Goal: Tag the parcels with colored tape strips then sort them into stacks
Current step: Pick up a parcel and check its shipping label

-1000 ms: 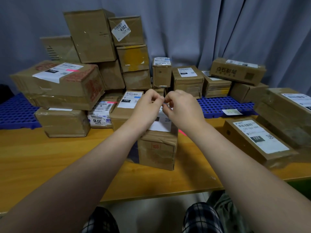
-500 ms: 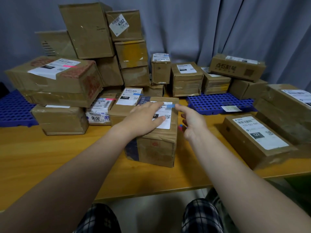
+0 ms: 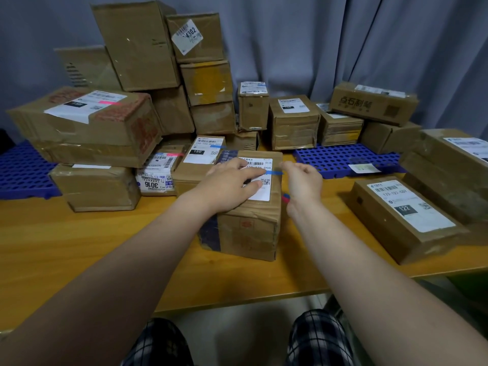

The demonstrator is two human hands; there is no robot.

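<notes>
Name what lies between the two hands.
In the head view, a blue tape strip lies across the label on the parcel, spanning from the left hand toward the right hand.

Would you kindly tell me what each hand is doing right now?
Left hand: open, pressing flat on the parcel label.
Right hand: closed, fingers pinching the blue tape strip.

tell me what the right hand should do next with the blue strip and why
Probably smooth the right end of the blue strip down onto the parcel. The strip lies across the label, its end reaching the box's right edge at the fingertips of the right hand. The left hand lies flat on the label, steadying the box.
</notes>
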